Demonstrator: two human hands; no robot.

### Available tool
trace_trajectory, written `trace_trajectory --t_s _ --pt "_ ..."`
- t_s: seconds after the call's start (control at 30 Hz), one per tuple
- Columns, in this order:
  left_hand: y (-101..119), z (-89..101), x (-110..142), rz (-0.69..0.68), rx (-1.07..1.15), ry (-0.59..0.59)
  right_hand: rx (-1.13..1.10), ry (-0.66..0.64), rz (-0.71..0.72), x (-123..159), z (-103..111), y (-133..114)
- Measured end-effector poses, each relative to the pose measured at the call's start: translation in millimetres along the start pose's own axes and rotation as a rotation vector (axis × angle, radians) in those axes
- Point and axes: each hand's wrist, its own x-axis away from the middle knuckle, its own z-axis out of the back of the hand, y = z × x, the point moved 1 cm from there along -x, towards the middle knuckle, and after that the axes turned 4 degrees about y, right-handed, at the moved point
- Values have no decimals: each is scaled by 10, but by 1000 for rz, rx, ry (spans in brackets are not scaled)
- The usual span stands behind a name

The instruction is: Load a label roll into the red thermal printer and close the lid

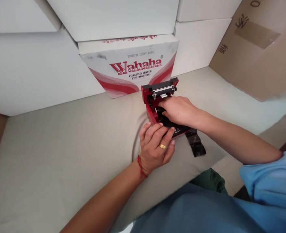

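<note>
A red and black label printer (150,113) stands on the covered surface with its lid (160,84) raised. Under the lid runs a dark roller (166,91) with a metal bar. My left hand (156,145), wearing a gold ring and a red string bracelet, grips the printer's front left edge, fingers over the rim. My right hand (179,110) reaches into the open body from the right. Its index finger and thumb are bent close together inside, the other fingers hidden; what they hold, if anything, does not show. A strip of black tape (195,144) sticks out at the front right corner.
A Wahaha water carton (133,64) stands right behind the printer, among stacked white boxes (31,71). A large brown cardboard box (257,48) is at the right. A grey cable (135,142) curves along the printer's left side over the beige cloth (60,145).
</note>
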Motion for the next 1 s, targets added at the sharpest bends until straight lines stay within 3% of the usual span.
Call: trace_trajectory --t_s 0.17,0.27,0.33,0.43,0.5,0.6,0.73,0.83,1.0 --pt "-15 -18 -16 -46 -1 -44 -58 51 57 -71 -76 68" --pt "-17 -24 -15 -72 0 -51 -295 180 212 63 -54 167" --pt "-17 -25 -14 -82 5 -65 -517 379 230 204 6 270" --pt "-12 -17 -18 -70 19 -85 -709 784 38 322 68 471" --pt "3 -5 -28 -54 36 -86 -754 929 -54 264 37 595" --pt "45 19 -57 -80 65 -107 -822 906 -48 31 -96 706" --pt "84 55 -102 -124 53 -131 -919 785 81 -173 -242 655" --pt "80 78 -112 -121 53 -125 -954 741 113 -96 -255 583" --pt "74 92 -82 -128 95 -106 -890 799 195 260 -286 617"
